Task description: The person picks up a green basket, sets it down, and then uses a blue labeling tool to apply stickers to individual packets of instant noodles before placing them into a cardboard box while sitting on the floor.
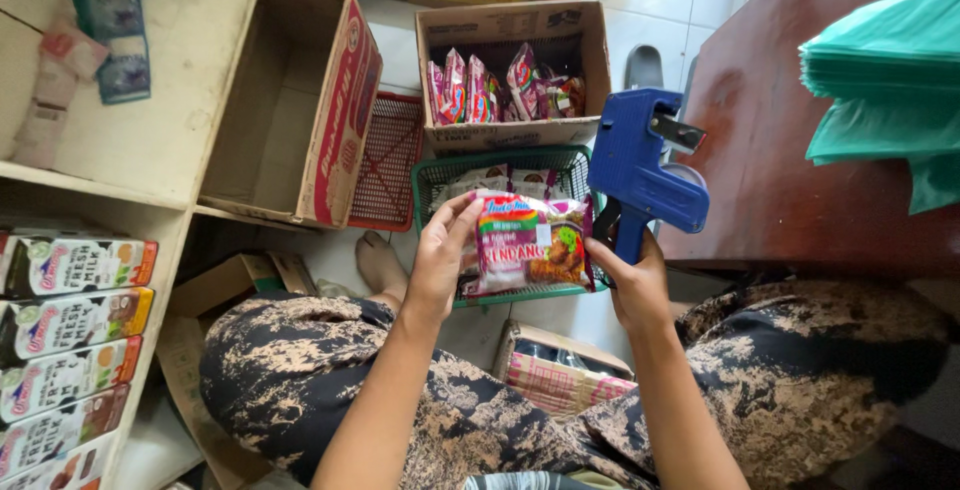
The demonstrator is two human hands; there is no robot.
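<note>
My left hand [440,255] holds a noodle packet [525,242], pink and green, flat over a green plastic basket [428,182]. A small white sticker sits on the packet's front. My right hand [632,275] grips the handle of a blue price-label gun [640,165], held upright just right of the packet, its head above the basket's right edge. More packets of the same kind lie in the basket beneath the one I hold.
An open cardboard box [505,132] with several pink packets stands behind the basket. A red basket [388,162] and an empty tipped carton [335,120] lie to the left. Shelves with milk cartons [75,322] stand far left; a brown table [770,150] with green bags [885,80] stands right.
</note>
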